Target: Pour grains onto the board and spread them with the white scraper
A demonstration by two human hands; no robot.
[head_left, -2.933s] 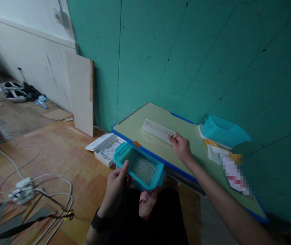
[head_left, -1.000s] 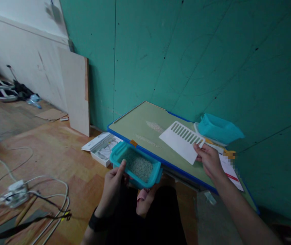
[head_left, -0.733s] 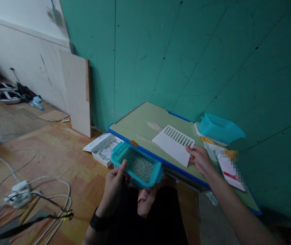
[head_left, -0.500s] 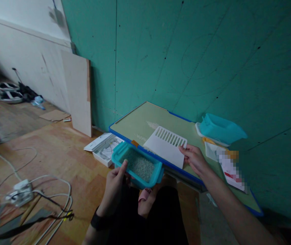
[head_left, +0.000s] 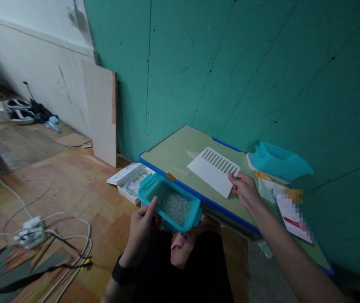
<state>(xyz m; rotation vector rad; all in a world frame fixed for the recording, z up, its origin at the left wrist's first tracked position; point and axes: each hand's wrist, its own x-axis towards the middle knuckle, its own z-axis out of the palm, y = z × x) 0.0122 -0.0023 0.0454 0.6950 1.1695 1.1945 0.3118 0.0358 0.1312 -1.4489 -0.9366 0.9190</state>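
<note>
1. From my head view, the left hand (head_left: pixel 144 221) grips the turquoise tub (head_left: pixel 195 207), thumb over its near-left rim; the other fingers are partly hidden.
2. Tub sits at the near edge of the worktop (head_left: pixel 164 153), loose grains (head_left: pixel 176 206) inside. I cannot tell whether tub and edge touch.
3. On my right hand (head_left: pixel 245 189), fingers are closed on one corner of the white slotted scraper (head_left: pixel 210 179).
4. Scraper is over the worktop, slots toward the green wall (head_left: pixel 230 75). Contact with the surface: I cannot tell.
5. Pale grain streaks (head_left: pixel 180 171) lie left of the scraper.
6. Orange tape (head_left: pixel 170 177) marks the blue edging above the tub.
7. Farther right, I note a turquoise bin (head_left: pixel 282 162).
</note>
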